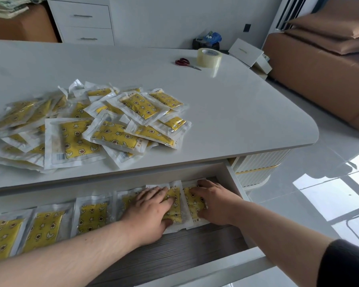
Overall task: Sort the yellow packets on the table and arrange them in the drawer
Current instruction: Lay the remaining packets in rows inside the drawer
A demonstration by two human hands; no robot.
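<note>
The step in hand looks like squaring up a row inside the open white drawer with the dark wood-grain floor [184, 251], which is pulled out below the glossy white table [236, 110]. The left hand [151, 206] lies flat, fingers fairly straight, pressing on the second packet from the right [175, 200]. The right hand [211, 201] rests with loosely bent fingers on the rightmost packet [192, 204], just beside the drawer's right wall. Neither hand grips anything; both only press down. The row of flat yellow star-and-moon printed packets in clear plastic sleeves [91, 216] runs along the back of the drawer from the left edge of view to that wall. The packets lie face up and side by side, their edges touching or slightly overlapping. Each packet's long axis runs front to back, from the person toward the table, leaning a little to the right. Which end is the top I cannot tell, though a white printed strip shows at the near end of the rightmost one. Most of the work remains – a loose pile of the same packets [104, 125] sits on the table, pointing every way. The next move likely calls for lifting off the row, picking a packet from the pile and turning it to match – the floor in front of the row is bare. Red-handled scissors [183, 62] and a roll of clear tape [208, 58] lie well apart, at the far end.
</note>
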